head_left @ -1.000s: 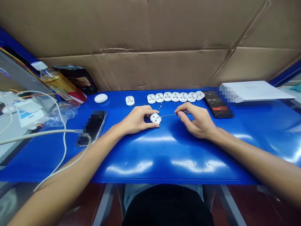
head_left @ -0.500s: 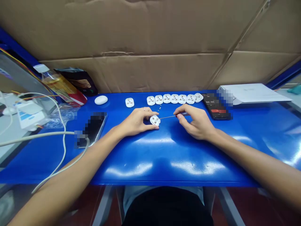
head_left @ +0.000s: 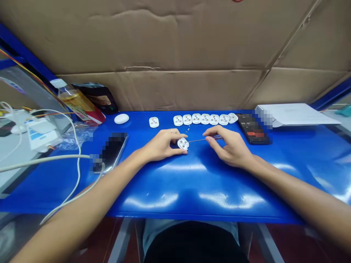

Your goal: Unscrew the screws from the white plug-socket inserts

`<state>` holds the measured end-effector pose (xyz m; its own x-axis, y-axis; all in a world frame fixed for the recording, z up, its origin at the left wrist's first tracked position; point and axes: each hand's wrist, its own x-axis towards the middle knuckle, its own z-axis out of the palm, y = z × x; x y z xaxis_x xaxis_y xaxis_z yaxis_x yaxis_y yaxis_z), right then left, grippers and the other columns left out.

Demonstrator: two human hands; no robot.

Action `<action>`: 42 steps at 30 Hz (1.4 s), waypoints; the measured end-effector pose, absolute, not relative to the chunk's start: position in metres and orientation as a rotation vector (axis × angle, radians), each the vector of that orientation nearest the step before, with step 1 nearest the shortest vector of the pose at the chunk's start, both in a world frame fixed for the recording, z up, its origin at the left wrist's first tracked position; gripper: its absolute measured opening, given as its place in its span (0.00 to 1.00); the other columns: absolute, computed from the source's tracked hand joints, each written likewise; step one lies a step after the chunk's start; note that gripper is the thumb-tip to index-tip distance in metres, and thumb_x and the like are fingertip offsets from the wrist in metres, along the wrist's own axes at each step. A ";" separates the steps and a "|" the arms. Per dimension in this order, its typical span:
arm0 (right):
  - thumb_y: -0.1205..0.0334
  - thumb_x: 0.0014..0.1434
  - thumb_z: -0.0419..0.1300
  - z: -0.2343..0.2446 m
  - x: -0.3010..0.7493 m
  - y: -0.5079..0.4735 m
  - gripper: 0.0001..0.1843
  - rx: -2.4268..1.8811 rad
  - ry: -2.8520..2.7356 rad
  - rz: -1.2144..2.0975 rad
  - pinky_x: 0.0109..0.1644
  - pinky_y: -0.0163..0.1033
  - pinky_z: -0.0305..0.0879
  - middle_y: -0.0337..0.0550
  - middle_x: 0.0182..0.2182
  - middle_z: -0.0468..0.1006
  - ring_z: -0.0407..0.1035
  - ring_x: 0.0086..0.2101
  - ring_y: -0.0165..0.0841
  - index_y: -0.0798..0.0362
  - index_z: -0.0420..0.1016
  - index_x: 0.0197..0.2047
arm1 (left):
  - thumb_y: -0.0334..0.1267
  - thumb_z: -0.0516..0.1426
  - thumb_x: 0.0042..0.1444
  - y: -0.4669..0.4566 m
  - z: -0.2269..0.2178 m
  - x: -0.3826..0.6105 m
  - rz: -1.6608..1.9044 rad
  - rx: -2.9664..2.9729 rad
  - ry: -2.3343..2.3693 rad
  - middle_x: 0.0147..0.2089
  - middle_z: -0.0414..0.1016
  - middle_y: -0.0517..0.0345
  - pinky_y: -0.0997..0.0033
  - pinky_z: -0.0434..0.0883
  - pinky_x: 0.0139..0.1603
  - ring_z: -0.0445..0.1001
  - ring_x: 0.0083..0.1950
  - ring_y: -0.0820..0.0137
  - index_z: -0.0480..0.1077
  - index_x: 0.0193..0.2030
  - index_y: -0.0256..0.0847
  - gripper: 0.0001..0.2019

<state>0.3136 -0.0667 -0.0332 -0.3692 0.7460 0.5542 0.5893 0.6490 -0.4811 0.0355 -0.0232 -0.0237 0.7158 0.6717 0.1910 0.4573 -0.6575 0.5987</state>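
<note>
Between thumb and fingers, my left hand (head_left: 164, 145) grips a small white plastic piece (head_left: 183, 144) with metal parts set into it. My right hand (head_left: 230, 146) is closed around the handle of a thin screwdriver (head_left: 196, 140). The screwdriver's shaft points left and its tip meets the inside of the white piece; whether it sits in a screw is too small to tell. A few tiny screws (head_left: 188, 129) lie just behind the piece. Farther back stands a row of similar white pieces (head_left: 205, 118), and one more white piece (head_left: 154, 122) lies apart to the left.
A smooth white oval object (head_left: 121, 118) and a phone (head_left: 112, 151) lie left, with a pale cable (head_left: 79, 160) crossing near my left forearm. Behind them leans a bottle (head_left: 79, 104). At right are another phone (head_left: 253, 129) and a white box (head_left: 297, 115). Cardboard (head_left: 175, 87) walls the back.
The view has shifted slightly, so everything sits a little lower and to the right. Both hands keep their hold, and the screwdriver tip stays at the white piece.
</note>
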 end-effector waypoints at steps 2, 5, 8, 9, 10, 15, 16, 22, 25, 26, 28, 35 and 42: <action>0.61 0.73 0.59 -0.033 0.314 -0.067 0.05 -1.014 -2.097 0.262 0.44 0.48 0.77 0.46 0.41 0.85 0.81 0.40 0.42 0.46 0.76 0.47 | 0.52 0.68 0.64 -0.023 -0.025 0.036 0.557 2.393 0.853 0.49 0.83 0.50 0.60 0.75 0.51 0.81 0.48 0.59 0.79 0.63 0.41 0.25; 0.61 0.73 0.59 -0.034 0.314 -0.067 0.04 -1.011 -2.098 0.263 0.44 0.48 0.77 0.46 0.41 0.85 0.80 0.40 0.42 0.47 0.76 0.47 | 0.52 0.68 0.63 -0.023 -0.026 0.037 0.571 2.387 0.848 0.49 0.83 0.50 0.60 0.75 0.51 0.81 0.48 0.59 0.79 0.63 0.42 0.25; 0.63 0.73 0.59 -0.034 0.315 -0.066 0.04 -0.992 -2.115 0.258 0.45 0.46 0.76 0.46 0.42 0.84 0.79 0.40 0.40 0.48 0.75 0.48 | 0.51 0.68 0.64 -0.022 -0.027 0.036 0.565 2.385 0.834 0.48 0.83 0.50 0.62 0.75 0.51 0.80 0.47 0.60 0.79 0.62 0.40 0.25; 0.64 0.73 0.59 -0.033 0.316 -0.066 0.05 -0.970 -2.136 0.252 0.45 0.46 0.75 0.45 0.42 0.83 0.79 0.40 0.40 0.48 0.75 0.49 | 0.50 0.68 0.64 -0.022 -0.028 0.036 0.560 2.386 0.827 0.48 0.82 0.50 0.62 0.75 0.51 0.80 0.47 0.61 0.79 0.62 0.39 0.25; 0.65 0.73 0.58 -0.032 0.317 -0.065 0.05 -0.936 -2.167 0.240 0.45 0.46 0.75 0.46 0.42 0.83 0.78 0.40 0.40 0.48 0.74 0.49 | 0.50 0.68 0.64 -0.022 -0.028 0.036 0.557 2.390 0.820 0.48 0.82 0.50 0.63 0.74 0.50 0.80 0.46 0.61 0.79 0.62 0.38 0.25; 0.67 0.72 0.56 -0.027 0.325 -0.062 0.09 -0.735 -2.355 0.194 0.50 0.49 0.74 0.49 0.45 0.81 0.76 0.44 0.42 0.48 0.73 0.53 | 0.49 0.68 0.65 -0.020 -0.029 0.033 0.541 2.420 0.773 0.48 0.82 0.50 0.65 0.74 0.50 0.80 0.46 0.62 0.78 0.64 0.37 0.26; 0.67 0.72 0.56 -0.027 0.326 -0.062 0.09 -0.738 -2.357 0.191 0.50 0.49 0.74 0.49 0.45 0.81 0.76 0.45 0.42 0.49 0.73 0.53 | 0.49 0.68 0.65 -0.020 -0.029 0.033 0.532 2.424 0.767 0.48 0.83 0.51 0.65 0.74 0.50 0.81 0.47 0.62 0.78 0.64 0.37 0.26; 0.60 0.75 0.55 -0.030 0.322 -0.066 0.10 -1.016 -2.239 0.157 0.42 0.43 0.74 0.47 0.41 0.86 0.81 0.37 0.40 0.50 0.77 0.51 | 0.51 0.69 0.63 -0.020 -0.029 0.034 0.534 2.420 0.781 0.48 0.83 0.52 0.65 0.74 0.50 0.81 0.46 0.63 0.79 0.63 0.39 0.26; 0.62 0.75 0.54 -0.032 0.318 -0.068 0.10 -1.023 -2.194 0.176 0.41 0.41 0.75 0.45 0.40 0.87 0.81 0.36 0.38 0.50 0.78 0.49 | 0.51 0.69 0.62 -0.020 -0.030 0.034 0.530 2.410 0.787 0.47 0.84 0.52 0.66 0.74 0.49 0.81 0.45 0.63 0.79 0.63 0.39 0.26; 0.63 0.75 0.55 -0.032 0.317 -0.068 0.09 -1.004 -2.196 0.178 0.42 0.41 0.76 0.46 0.41 0.87 0.82 0.37 0.38 0.50 0.77 0.50 | 0.51 0.69 0.62 -0.020 -0.030 0.034 0.528 2.410 0.788 0.47 0.84 0.52 0.66 0.74 0.48 0.81 0.45 0.63 0.79 0.62 0.39 0.26; 0.64 0.74 0.56 -0.032 0.317 -0.068 0.09 -0.970 -2.223 0.172 0.45 0.43 0.77 0.46 0.43 0.87 0.82 0.40 0.39 0.49 0.76 0.51 | 0.50 0.70 0.62 -0.020 -0.030 0.034 0.521 2.413 0.789 0.47 0.83 0.52 0.67 0.73 0.48 0.80 0.45 0.63 0.79 0.62 0.39 0.25; 0.65 0.72 0.55 -0.030 0.321 -0.067 0.11 -0.822 -2.382 0.148 0.47 0.48 0.78 0.51 0.44 0.83 0.79 0.43 0.43 0.49 0.73 0.54 | 0.50 0.70 0.61 -0.016 -0.030 0.031 0.555 2.396 0.840 0.43 0.82 0.54 0.67 0.71 0.43 0.78 0.40 0.65 0.80 0.61 0.38 0.26; 0.60 0.74 0.55 -0.033 0.317 -0.068 0.08 -1.107 -2.199 0.160 0.37 0.42 0.73 0.45 0.39 0.86 0.80 0.33 0.39 0.48 0.74 0.51 | 0.49 0.69 0.63 -0.022 -0.026 0.034 0.519 2.398 0.796 0.48 0.83 0.51 0.66 0.73 0.48 0.80 0.46 0.63 0.79 0.62 0.37 0.25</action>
